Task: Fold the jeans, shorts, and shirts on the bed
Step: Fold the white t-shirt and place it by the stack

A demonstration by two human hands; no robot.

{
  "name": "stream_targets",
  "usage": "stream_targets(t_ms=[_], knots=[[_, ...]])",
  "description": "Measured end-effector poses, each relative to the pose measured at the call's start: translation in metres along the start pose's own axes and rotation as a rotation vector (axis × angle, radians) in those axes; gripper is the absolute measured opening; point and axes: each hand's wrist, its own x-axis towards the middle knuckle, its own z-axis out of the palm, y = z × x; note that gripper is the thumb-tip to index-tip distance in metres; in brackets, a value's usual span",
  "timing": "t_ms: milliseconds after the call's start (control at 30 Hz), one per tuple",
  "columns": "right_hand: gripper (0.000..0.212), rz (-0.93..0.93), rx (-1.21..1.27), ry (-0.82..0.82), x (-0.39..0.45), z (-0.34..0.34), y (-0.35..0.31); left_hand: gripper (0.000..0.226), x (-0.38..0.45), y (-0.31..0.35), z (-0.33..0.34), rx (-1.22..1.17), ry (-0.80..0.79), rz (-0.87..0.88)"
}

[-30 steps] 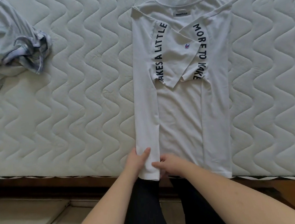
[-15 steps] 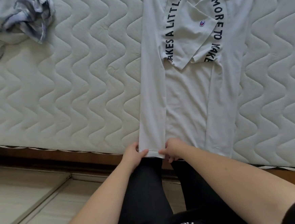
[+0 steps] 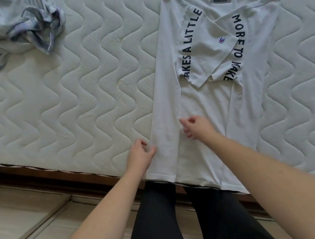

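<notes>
Lying across the right half of the frame, the white T-shirt [image 3: 206, 104] rests flat on the quilted mattress [image 3: 86, 83], its collar at the top edge and its hem hanging just over the mattress's near edge at lower centre. Both long sides are folded inward, and the short sleeves overlap on the chest between black lettering that runs up each side.

A crumpled pale-blue garment [image 3: 13, 27] sits in the upper left corner, well apart from the shirt. Below the mattress run a dark wooden bed frame [image 3: 50, 176] and light flooring [image 3: 24, 214], with the person's black-clad legs [image 3: 157, 219] at bottom centre. Nothing lies between the hands and the shirt.

The left hand [image 3: 139, 154] pinches the outer edge of the shirt's left folded panel between thumb and fingers. The right hand [image 3: 195, 125] lies over the panel's inner edge with fingers loosely curled; whether it actually grasps cloth cannot be told.

Half a second ago both hands held the panel's bottom corners at the hem; now they sit higher up the panel, the right one farther up than the left, and more of the collar shows.
</notes>
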Motion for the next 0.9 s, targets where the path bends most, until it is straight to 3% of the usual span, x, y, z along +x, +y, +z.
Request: stream_targets(t_ms=[100,167,300,433,533,667,767,900], knots=[[0.022,-0.124,0.122,0.139,0.018,-0.022,-0.043,0.033,0.031,0.038,-0.009,-0.067,0.07,0.14],[0.026,-0.117,0.308,0.171,0.03,-0.03,-0.069,0.035,0.053,0.063,-0.017,-0.111,0.087,0.207],[0.025,0.214,0.959,0.156,0.049,-0.033,-0.112,0.039,0.096,0.107,-0.028,-0.183,0.105,0.266],[0.014,0.321,1.187,0.275,0.062,-0.029,-0.123,0.03,0.128,0.134,-0.035,-0.243,0.103,0.186],[0.01,0.223,1.146,0.407,0.066,-0.031,-0.121,0.015,0.141,0.143,-0.038,-0.222,0.066,0.162],[0.017,-0.007,0.867,0.551,0.072,-0.045,-0.11,0.011,0.148,0.151,-0.043,-0.087,0.037,0.182],[0.017,-0.065,0.697,0.553,0.073,-0.054,-0.101,0.016,0.148,0.152,-0.042,-0.086,0.057,0.193],[0.023,-0.086,0.524,0.416,0.073,-0.045,-0.094,0.017,0.148,0.158,-0.043,-0.12,0.13,0.204]])
